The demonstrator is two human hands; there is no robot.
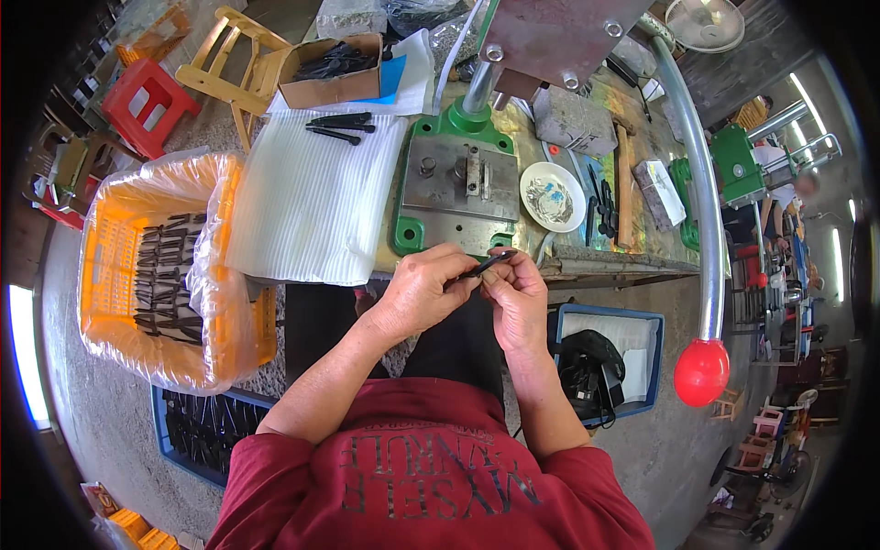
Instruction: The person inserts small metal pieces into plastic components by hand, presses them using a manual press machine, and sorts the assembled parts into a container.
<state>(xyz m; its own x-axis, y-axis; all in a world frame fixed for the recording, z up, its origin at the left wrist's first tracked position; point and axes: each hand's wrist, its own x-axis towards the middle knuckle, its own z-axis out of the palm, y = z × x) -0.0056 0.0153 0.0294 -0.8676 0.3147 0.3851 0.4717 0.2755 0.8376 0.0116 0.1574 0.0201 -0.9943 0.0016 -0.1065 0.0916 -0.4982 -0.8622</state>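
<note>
In front of the green press (409, 236), my left hand (423, 286) pinches one end of a slim, glossy black part (489, 263). The fingers of my right hand (515, 295) are closed on its other end, just above my lap. What kind of part it is I cannot tell, and the fingertips cover much of it. Beyond my hands, a steel fixture plate (440, 192) with small posts and a block sits on the press base. To its right is a white dish (553, 198) of small shiny pieces.
A white foam sheet (307, 206) with several black parts (341, 123) lies left of the press. An orange basket (101, 266) lined with plastic holds rows of dark parts. The press lever's red knob (701, 372) hangs at right. Blue trays (656, 367) stand low on both sides.
</note>
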